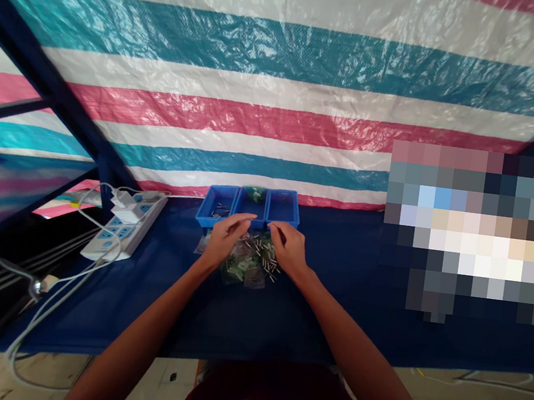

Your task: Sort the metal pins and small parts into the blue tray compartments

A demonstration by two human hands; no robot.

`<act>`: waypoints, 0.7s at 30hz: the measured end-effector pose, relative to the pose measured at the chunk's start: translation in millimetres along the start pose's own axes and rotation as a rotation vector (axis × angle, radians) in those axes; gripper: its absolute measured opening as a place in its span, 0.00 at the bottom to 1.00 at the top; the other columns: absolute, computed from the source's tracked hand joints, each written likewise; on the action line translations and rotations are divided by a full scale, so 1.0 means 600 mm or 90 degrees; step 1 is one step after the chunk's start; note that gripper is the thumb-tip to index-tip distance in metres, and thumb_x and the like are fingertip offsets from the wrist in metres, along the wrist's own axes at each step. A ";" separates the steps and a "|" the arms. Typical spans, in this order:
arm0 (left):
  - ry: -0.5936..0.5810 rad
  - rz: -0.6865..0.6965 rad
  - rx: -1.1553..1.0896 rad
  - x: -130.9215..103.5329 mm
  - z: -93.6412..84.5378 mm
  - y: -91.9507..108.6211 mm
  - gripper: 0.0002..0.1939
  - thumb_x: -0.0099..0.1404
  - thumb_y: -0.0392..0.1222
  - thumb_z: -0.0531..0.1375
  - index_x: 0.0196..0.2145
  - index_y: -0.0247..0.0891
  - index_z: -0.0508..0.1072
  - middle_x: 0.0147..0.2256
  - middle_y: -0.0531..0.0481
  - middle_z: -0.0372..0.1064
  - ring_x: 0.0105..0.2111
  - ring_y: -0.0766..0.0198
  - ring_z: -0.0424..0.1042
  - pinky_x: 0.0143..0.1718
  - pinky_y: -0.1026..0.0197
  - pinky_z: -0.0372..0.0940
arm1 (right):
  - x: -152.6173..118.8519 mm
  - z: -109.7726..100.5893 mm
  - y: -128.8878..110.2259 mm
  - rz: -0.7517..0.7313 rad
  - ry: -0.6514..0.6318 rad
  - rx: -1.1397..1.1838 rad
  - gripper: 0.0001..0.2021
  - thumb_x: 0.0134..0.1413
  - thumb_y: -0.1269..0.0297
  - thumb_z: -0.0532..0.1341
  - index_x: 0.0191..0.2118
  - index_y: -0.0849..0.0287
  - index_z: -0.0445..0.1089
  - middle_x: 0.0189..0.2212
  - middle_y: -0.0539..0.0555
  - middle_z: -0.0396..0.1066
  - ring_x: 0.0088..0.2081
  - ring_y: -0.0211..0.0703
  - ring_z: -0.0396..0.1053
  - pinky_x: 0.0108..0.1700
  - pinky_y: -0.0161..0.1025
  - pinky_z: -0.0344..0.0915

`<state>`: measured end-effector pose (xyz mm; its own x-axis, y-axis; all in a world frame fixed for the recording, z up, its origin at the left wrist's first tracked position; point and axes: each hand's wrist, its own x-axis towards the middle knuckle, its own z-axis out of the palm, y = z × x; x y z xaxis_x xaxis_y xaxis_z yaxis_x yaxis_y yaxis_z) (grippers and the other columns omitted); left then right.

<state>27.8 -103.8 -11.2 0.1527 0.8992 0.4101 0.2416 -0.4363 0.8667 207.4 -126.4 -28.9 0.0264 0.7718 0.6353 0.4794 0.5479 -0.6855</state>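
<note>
My left hand [224, 241] is closed, thumb and fingertips together, over the left side of a pile of small parts. What it holds, if anything, is too small to make out. Opposite it, my right hand [291, 250] is closed with curled fingers, and its fingertips hide whatever is in them. Between and below the hands lie loose short metal pins [269, 266] and small clear and green plastic bags [235, 270]. Just beyond my fingers stand three joined blue bins. The left bin [206, 221] has some metal pieces in it, and the middle one holds a green bag [255, 194].
On the left of the dark blue table [231, 332] lies a white power strip [132, 245] with plugs and looping cables. A striped plastic sheet [267, 122] hangs behind the table. Dark blue frame bars [72, 98] slant up at the left. The right side is partly pixelated.
</note>
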 end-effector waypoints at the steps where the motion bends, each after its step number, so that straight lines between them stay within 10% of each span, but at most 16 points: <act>1: -0.015 0.005 0.023 -0.001 0.000 -0.001 0.14 0.64 0.49 0.60 0.42 0.38 0.77 0.23 0.53 0.68 0.24 0.66 0.66 0.29 0.63 0.63 | 0.000 0.000 0.000 0.001 0.001 0.000 0.15 0.65 0.60 0.52 0.37 0.58 0.75 0.34 0.55 0.77 0.34 0.42 0.73 0.39 0.38 0.68; 21: -0.093 -0.076 -0.074 -0.007 0.006 0.006 0.23 0.63 0.50 0.61 0.52 0.37 0.67 0.18 0.58 0.63 0.14 0.71 0.55 0.17 0.68 0.52 | -0.003 0.006 0.007 -0.075 -0.111 -0.020 0.11 0.63 0.60 0.56 0.37 0.58 0.74 0.27 0.52 0.71 0.30 0.41 0.69 0.36 0.37 0.64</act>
<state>31.3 -109.1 -11.0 0.2694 0.9259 0.2647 0.1554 -0.3130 0.9369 206.4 -124.1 -34.2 -0.1821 0.7488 0.6373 0.4972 0.6293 -0.5973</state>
